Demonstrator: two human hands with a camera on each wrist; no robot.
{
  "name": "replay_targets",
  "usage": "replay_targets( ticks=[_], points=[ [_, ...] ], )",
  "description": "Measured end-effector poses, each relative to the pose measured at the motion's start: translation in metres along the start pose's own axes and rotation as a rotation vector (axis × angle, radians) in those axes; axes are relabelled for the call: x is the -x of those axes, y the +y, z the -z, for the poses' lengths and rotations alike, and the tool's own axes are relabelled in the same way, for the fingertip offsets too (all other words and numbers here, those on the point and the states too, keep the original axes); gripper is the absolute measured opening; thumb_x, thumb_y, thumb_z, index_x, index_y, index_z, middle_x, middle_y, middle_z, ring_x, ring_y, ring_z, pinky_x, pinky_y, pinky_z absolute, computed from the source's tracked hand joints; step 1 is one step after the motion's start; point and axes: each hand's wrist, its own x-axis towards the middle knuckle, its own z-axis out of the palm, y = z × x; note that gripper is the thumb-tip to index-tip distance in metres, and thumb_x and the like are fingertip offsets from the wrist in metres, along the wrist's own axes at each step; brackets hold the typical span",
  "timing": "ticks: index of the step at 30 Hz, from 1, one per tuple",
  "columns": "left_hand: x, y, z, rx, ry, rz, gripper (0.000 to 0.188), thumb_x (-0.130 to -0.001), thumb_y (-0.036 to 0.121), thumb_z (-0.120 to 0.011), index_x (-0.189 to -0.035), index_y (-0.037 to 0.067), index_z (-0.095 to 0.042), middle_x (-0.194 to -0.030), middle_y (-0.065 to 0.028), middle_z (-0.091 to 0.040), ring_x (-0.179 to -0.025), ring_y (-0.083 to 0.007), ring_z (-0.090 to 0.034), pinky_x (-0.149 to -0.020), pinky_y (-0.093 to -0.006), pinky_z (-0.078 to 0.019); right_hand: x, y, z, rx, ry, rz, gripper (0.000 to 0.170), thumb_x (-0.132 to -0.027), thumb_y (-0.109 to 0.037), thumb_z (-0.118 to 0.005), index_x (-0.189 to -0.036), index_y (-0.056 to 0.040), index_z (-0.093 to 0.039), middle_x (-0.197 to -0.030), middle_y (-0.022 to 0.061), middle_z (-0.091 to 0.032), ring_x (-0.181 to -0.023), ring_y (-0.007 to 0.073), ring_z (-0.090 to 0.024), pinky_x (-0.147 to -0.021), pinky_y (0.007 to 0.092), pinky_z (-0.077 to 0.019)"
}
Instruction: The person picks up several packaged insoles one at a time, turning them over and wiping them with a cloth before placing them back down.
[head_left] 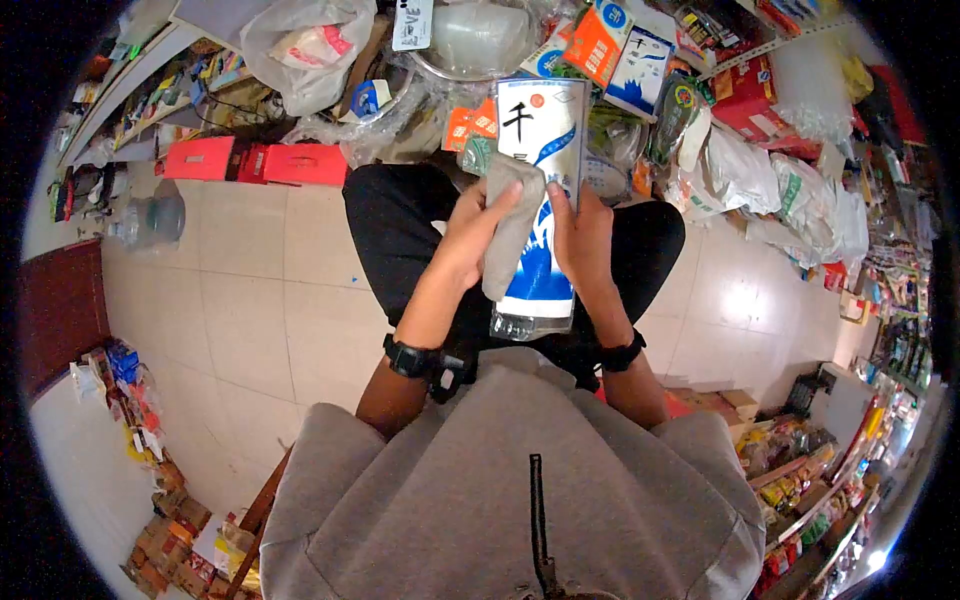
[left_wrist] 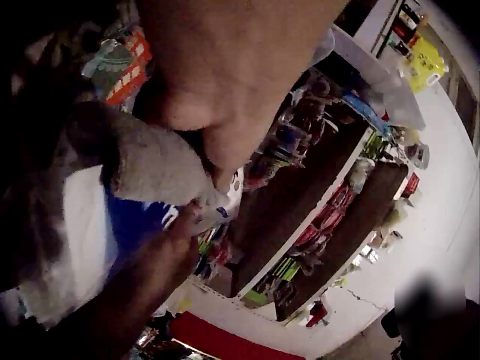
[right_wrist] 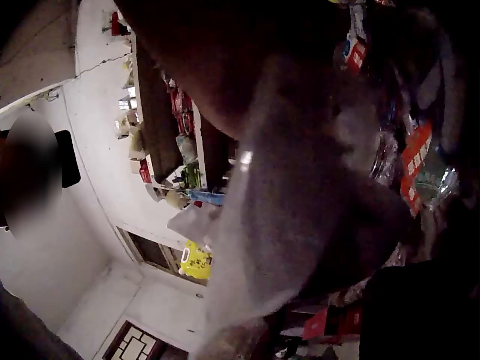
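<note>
Head view: the left hand [head_left: 470, 232] has its thumb on the grey cloth [head_left: 513, 235] and its fingers clamped round it; the cloth lies against the left part of the long pack [head_left: 545, 265], white and blue. The right hand [head_left: 588, 240] clamps the pack's right edge, thumb on the printed front. The pack sits between the hands, over the lap, its lower end near the grey shirt [head_left: 480, 450]. Red boxes [head_left: 305, 164] lie on the tiled floor [head_left: 240, 260], to the left.

Left wrist view: dim. The cloth lies over the pack, its blue print showing below; shelves beyond.

Right wrist view: dark and blurred. A pale surface fills the middle; finger positions cannot be told here. A yellow jug [right_wrist: 196, 260] shows in the background.
</note>
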Motion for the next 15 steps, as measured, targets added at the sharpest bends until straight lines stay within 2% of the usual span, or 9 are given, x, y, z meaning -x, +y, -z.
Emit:
replay_targets(
  ticks=[1, 2, 4, 6, 7, 9, 10, 13, 15],
  points=[
    [0.007, -0.001, 0.001, 0.018, -0.08, 0.063, 0.04, -0.094, 0.029, -0.061, -0.121, 0.0, -0.054, -0.103, -0.0072, -0.065, -0.09, -0.0137, -0.062, -0.079, -0.0295, -0.0508, -0.002, -0.005, 0.003, 0.0, 0.002, 0.003, 0.03, -0.094, -0.02, -0.056, -0.104, 0.0083, -0.058, -0.092, 0.0296, -0.064, -0.089, 0.0483, -0.061, -0.079, 0.0483, -0.0477],
    [0.006, -0.012, 0.002, 0.021, -0.118, -0.008, 0.039, -0.093, 0.026, -0.063, -0.119, -0.001, -0.055, -0.103, -0.0084, -0.065, -0.09, -0.0149, -0.063, -0.079, -0.0304, -0.0518, -0.003, -0.01, 0.005, -0.016, -0.02, -0.069, 0.03, -0.094, -0.02, -0.055, -0.104, 0.0084, -0.058, -0.09, 0.0294, -0.064, -0.087, 0.0479, -0.062, -0.077, 0.0479, -0.0481],
    [0.005, -0.015, 0.004, -0.002, -0.073, -0.013, 0.037, -0.093, 0.027, -0.063, -0.117, -0.001, -0.056, -0.102, -0.0081, -0.065, -0.088, -0.0145, -0.063, -0.077, -0.0299, -0.0517, -0.004, -0.005, 0.001, -0.034, -0.049, -0.137, 0.03, -0.094, -0.02, -0.055, -0.104, 0.0084, -0.058, -0.089, 0.0292, -0.064, -0.085, 0.0475, -0.062, -0.075, 0.0476, -0.0484],
    [0.004, -0.014, 0.01, -0.008, -0.012, -0.023, 0.031, -0.093, 0.024, -0.063, -0.11, -0.002, -0.061, -0.098, -0.0078, -0.067, -0.085, -0.0129, -0.063, -0.076, -0.0284, -0.0504, 0.003, 0.013, -0.015, 0.05, 0.051, 0.243, 0.029, -0.095, -0.02, -0.054, -0.105, 0.0071, -0.058, -0.087, 0.0287, -0.064, -0.081, 0.0461, -0.063, -0.071, 0.0463, -0.0493],
    [0.004, -0.008, 0.009, -0.002, -0.004, -0.027, 0.031, -0.093, 0.024, -0.063, -0.11, -0.002, -0.061, -0.098, -0.0078, -0.067, -0.085, -0.0129, -0.063, -0.076, -0.0284, -0.0504, 0.005, 0.007, -0.014, 0.05, 0.041, 0.249, 0.029, -0.095, -0.02, -0.054, -0.105, 0.0071, -0.058, -0.087, 0.0287, -0.064, -0.081, 0.0461, -0.063, -0.071, 0.0463, -0.0493],
    [0.002, 0.005, 0.004, -0.068, 0.077, -0.112, 0.031, -0.094, 0.025, -0.062, -0.109, -0.002, -0.061, -0.096, -0.0076, -0.066, -0.082, -0.0121, -0.062, -0.073, -0.0274, -0.0499, 0.01, -0.006, -0.008, -0.056, -0.052, 0.104, 0.029, -0.095, -0.022, -0.054, -0.099, 0.0061, -0.059, -0.076, 0.021, -0.064, -0.071, 0.0331, -0.066, -0.066, 0.0373, -0.0487],
    [-0.003, 0.008, 0.004, -0.037, 0.084, -0.173, 0.03, -0.095, 0.024, -0.06, -0.108, -0.002, -0.06, -0.095, -0.0073, -0.066, -0.08, -0.012, -0.062, -0.071, -0.0268, -0.0496, 0.013, -0.009, -0.004, -0.038, -0.131, 0.048, 0.032, -0.096, -0.025, -0.053, -0.1, 0.0061, -0.059, -0.078, 0.0221, -0.065, -0.076, 0.0348, -0.068, -0.067, 0.0374, -0.0498],
    [-0.014, 0.024, 0.007, 0.023, 0.101, -0.265, 0.03, -0.095, 0.025, -0.06, -0.109, -0.002, -0.06, -0.094, -0.0076, -0.066, -0.08, -0.0128, -0.062, -0.071, -0.0271, -0.0498, 0.023, -0.012, -0.002, -0.066, -0.248, -0.024, 0.035, -0.096, -0.028, -0.052, -0.101, 0.0063, -0.059, -0.08, 0.0235, -0.065, -0.076, 0.0347, -0.069, -0.067, 0.0373, -0.0507],
    [-0.017, 0.036, 0.006, 0.038, 0.118, -0.26, 0.031, -0.096, 0.027, -0.059, -0.109, -0.001, -0.059, -0.094, -0.0082, -0.067, -0.081, -0.0131, -0.063, -0.071, -0.0268, -0.0499, 0.028, -0.016, 0.0, -0.107, -0.26, -0.032, 0.038, -0.096, -0.029, -0.052, -0.103, 0.0073, -0.059, -0.081, 0.0243, -0.066, -0.076, 0.0346, -0.069, -0.068, 0.0369, -0.0515]
  ],
)
